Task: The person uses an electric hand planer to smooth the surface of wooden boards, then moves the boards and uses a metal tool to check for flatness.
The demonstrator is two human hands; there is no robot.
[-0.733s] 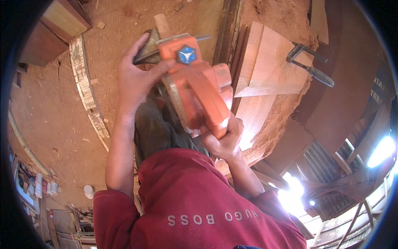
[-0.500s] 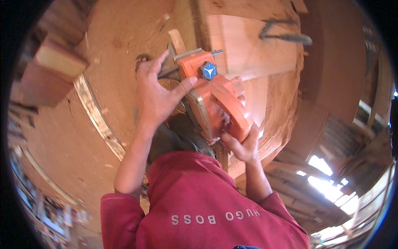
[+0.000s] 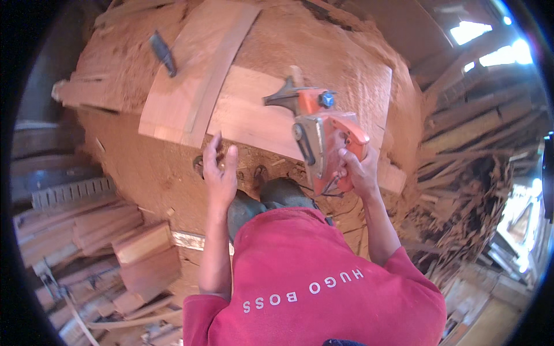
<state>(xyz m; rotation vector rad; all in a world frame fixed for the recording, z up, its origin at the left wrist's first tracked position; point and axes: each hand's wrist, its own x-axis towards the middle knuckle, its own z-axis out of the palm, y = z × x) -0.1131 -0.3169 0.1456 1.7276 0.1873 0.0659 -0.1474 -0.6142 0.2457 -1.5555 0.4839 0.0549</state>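
Note:
An orange electric hand planer [image 3: 332,141] with a blue front knob is tilted over the right part of a light reddish board [image 3: 262,106]. My right hand [image 3: 362,173] is wrapped round its rear handle. A dark side fence [image 3: 280,98] sticks out on the planer's left near its front. My left hand [image 3: 221,176] is off the tool, held in front of the board's near edge with fingers apart and nothing in it. A second plank [image 3: 202,69] lies across the board's left end. Whether the planer's sole touches the wood is hidden.
A dark-handled tool [image 3: 163,55] lies on wood at the far left. Stacked timber blocks [image 3: 147,256] stand at the near left. Piles of offcuts and slats [image 3: 473,138] fill the right side. Sawdust covers the ground around my feet.
My left hand has let go of the planer's front and is now apart from it. My right hand still holds the planer, now farther right in view. The whole view has swung round.

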